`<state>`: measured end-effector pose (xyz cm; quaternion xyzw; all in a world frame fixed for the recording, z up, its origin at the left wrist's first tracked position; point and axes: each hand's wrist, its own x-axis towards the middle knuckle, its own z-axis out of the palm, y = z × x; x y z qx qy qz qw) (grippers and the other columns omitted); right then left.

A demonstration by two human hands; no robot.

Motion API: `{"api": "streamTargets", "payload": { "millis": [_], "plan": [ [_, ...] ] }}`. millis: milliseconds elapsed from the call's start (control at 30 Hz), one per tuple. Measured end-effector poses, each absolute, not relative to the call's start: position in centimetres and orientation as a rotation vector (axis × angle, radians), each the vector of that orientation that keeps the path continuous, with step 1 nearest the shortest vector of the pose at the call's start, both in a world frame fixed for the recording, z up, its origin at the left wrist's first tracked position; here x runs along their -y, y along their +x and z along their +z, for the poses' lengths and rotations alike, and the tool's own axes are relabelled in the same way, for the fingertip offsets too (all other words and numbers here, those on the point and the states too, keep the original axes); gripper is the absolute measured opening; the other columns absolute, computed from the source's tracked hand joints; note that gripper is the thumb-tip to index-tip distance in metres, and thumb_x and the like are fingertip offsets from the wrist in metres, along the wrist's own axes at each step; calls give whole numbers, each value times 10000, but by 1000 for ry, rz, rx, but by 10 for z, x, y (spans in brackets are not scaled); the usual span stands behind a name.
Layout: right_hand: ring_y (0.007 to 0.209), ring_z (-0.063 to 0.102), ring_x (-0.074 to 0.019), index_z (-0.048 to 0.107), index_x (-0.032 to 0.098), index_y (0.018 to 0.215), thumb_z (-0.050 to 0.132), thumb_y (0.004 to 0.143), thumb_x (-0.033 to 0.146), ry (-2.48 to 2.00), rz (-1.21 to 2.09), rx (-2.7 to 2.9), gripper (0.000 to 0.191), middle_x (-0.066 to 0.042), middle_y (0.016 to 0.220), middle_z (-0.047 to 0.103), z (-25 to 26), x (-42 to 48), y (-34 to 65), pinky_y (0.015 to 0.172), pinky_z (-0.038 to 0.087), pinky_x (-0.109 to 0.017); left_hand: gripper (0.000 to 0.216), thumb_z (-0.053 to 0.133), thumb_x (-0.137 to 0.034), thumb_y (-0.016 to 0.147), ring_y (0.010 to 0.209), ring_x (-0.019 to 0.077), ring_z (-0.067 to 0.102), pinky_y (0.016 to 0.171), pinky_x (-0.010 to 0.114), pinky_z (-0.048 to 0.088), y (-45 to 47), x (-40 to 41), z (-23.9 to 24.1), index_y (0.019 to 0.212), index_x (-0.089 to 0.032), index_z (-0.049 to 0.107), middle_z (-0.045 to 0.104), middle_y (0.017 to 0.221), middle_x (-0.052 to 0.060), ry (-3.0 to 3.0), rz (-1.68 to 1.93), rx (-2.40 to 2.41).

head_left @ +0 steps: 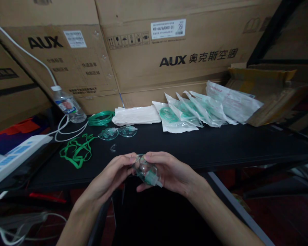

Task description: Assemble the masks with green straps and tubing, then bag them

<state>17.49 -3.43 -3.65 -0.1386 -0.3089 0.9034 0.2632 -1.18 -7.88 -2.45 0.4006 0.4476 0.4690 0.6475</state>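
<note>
Just off the table's front edge, a clear greenish oxygen mask (146, 171) is held between my two hands. My left hand (120, 169) pinches its narrow upper end from the left. On the other side, my right hand (169, 171) has its thumb on the mask and the fingers partly behind it. The mask's white connector points down to the right. Farther back on the table lie two more clear masks (127, 131), side by side. Left of them are a loose heap of green elastic straps (78, 150) and coiled green tubing (101, 118). A small clear piece (113, 148) lies nearby.
A stack of white wrappers (137, 115) lies at the back, beside several packaged mask sets (181, 114) leaning in a row. A plastic bottle (71, 106) stands by a white cable. At left is a power strip (17, 153). Large cardboard boxes (133, 68) form the back wall.
</note>
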Motion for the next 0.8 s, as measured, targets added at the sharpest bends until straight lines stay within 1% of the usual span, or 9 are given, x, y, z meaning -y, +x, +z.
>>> {"api": "streamTargets", "payload": {
  "millis": [167,267,333,433,500,567,667,733,800],
  "plan": [
    [774,657,-168,723,96,893,732,847,234,-394,2391,841,146,-50,820,698,-37,27,173,699,652,-398,186,756,-353,838,876,167,564,811,237,481,-12,72,-34,818,-168,746,661,864,30,933,1122,-1019],
    [785,654,-182,711,102,869,747,828,272,-506,2289,877,178,-61,827,706,-38,23,170,714,646,-456,218,718,-367,884,924,182,577,887,253,462,-10,69,-37,858,-156,767,698,906,55,1015,1142,-1029],
    [832,667,-204,697,118,894,739,837,359,-609,2152,985,251,-76,888,714,-38,19,169,741,637,-494,241,700,-377,902,954,190,583,936,265,444,-9,68,-37,874,-150,776,712,925,67,1058,1173,-1030],
    [907,682,-225,687,153,980,666,884,520,-729,1877,1208,380,-82,952,713,-33,11,170,772,618,-461,242,734,-398,876,906,175,573,864,250,455,-9,66,-36,898,-162,784,702,907,54,1053,1273,-1062],
    [927,684,-225,703,159,1014,600,924,561,-749,1716,1367,425,-90,960,717,-27,5,172,793,597,-419,255,766,-415,845,834,157,549,775,235,452,-10,65,-35,880,-163,781,678,871,39,1047,1334,-1100],
    [958,677,-224,733,167,1024,658,907,498,-722,1579,1524,359,-97,1013,724,-19,1,174,845,567,-400,291,794,-445,808,782,148,528,733,235,446,-10,63,-34,834,-156,772,659,841,35,1070,1349,-1133],
    [1052,653,-222,759,207,1052,776,833,285,-607,1165,1832,232,-80,1131,717,-13,1,177,951,505,-375,351,828,-496,745,816,167,558,743,244,458,-7,63,-34,826,-158,773,682,877,49,1105,1308,-1197],
    [1039,660,-212,763,208,1050,744,860,212,-537,873,1971,190,-78,1111,725,-16,5,176,949,494,-348,381,839,-511,721,885,191,592,792,256,476,-4,63,-34,863,-162,781,703,938,62,1117,1284,-1218],
    [976,676,-207,764,190,1020,701,901,208,-504,716,2028,136,-84,1045,737,-24,8,175,901,508,-333,393,842,-512,719,930,202,610,853,269,486,-2,64,-34,882,-159,782,712,975,70,1126,1278,-1202]
  ]
}}
